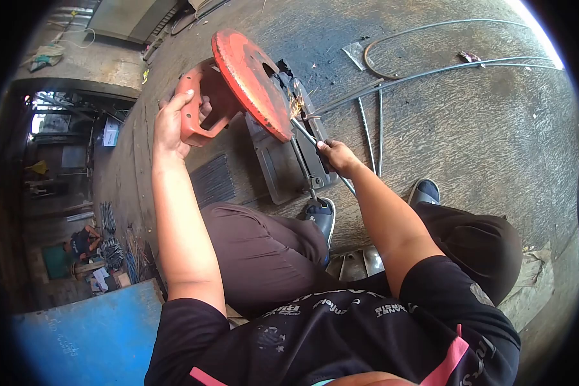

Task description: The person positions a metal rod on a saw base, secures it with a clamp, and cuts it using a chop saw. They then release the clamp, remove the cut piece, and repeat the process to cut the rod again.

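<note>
Sparks: orange sparks (296, 106), upper centre, obscure the grey metal rod's (306, 133) tip.
Left hand (172, 122): fingers partly behind the red curved handle (190, 119).
Box: dark grey box (273, 164), partly covered by the round red disc (248, 80).
Blue flat panel (96, 334): lower left, cut off; writing illegible.
Person (82, 243): far left, too small for detail.
</note>
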{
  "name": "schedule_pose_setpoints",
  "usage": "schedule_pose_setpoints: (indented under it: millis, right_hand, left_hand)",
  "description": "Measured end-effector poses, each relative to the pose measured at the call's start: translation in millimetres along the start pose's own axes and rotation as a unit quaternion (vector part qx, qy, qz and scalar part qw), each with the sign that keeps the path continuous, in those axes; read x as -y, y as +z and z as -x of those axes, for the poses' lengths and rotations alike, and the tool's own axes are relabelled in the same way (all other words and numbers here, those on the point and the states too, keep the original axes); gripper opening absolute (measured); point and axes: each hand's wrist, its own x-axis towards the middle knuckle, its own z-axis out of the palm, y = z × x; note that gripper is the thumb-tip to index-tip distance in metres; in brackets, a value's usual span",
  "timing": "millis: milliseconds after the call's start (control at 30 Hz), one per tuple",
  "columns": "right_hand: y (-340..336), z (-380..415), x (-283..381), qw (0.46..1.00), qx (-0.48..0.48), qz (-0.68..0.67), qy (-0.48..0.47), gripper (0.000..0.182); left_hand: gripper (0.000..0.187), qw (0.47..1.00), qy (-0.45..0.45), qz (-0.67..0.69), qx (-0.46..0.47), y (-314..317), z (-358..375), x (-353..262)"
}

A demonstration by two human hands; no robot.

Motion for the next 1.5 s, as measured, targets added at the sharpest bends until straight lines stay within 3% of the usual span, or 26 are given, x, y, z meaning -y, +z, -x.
schedule_pose_setpoints:
  millis: [333, 1500]
  right_hand:
    - [0.6, 6.6, 13.4, 0.998, -0.016, 0.065, 0.012, 0.032]
    - [3.0, 0.8, 9.7, 0.997, -0.023, 0.075, 0.002, 0.029]
  left_hand:
    - [0.044, 1.000, -0.014, 0.021, -0.018, 0.5, -0.2, 1.0]
    - [0.043, 0.999, -0.012, 0.008, -0.033, -6.3, -5.0, 1.7]
